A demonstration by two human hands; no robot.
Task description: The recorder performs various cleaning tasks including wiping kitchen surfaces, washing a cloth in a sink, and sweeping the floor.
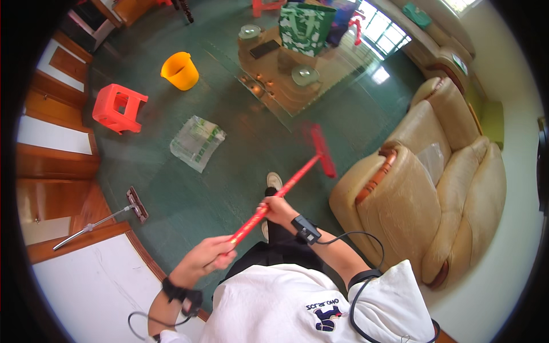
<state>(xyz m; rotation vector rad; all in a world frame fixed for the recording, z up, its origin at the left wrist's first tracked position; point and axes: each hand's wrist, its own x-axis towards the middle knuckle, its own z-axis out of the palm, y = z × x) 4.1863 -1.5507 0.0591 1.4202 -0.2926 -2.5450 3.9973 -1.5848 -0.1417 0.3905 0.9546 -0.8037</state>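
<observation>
Both of my hands grip the red patterned handle of a broom (299,175), which slants from lower left to upper right in front of me. My left hand (214,253) closes around its upper end. Farther down the handle, my right hand (278,209) is wrapped around it, above my shoes. The red broom head is blurred and lies over the dark green floor (257,150), left of the beige leather sofa's near arm. A crumpled clear plastic bag with green print (198,143) lies on the floor ahead and to the left.
A yellow bucket (180,72) and a red plastic stool (119,108) stand at the upper left. A flat mop (138,205) leans near the wooden doors. Ahead is a glass coffee table (274,92) bearing a green tote bag (305,30). The leather sofa (399,193) fills the right.
</observation>
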